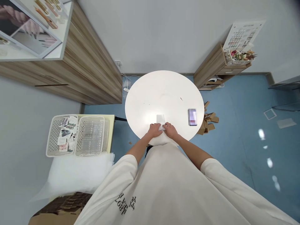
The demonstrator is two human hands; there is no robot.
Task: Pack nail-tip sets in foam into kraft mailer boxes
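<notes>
A small translucent white sheet (pixel 160 118) lies at the near edge of the round white table (pixel 164 87); it looks folded or wrapped, and I cannot make out whether anything is inside. My left hand (pixel 155 129) grips its left side, fingers closed and pressed down at the near end. From the right, my right hand (pixel 170 130) pinches the same near end, its thumb and fingers close to the left hand's. Part of the sheet is hidden beneath the fingers.
A phone-like object (pixel 192 117) with a purple screen lies at the table's right. On the left stand a white basket of small packets (pixel 52 137), a basket of clear cases (pixel 78 137) and a pile of translucent sheets (pixel 79 173). Cardboard pieces (pixel 208 122) lie on the floor.
</notes>
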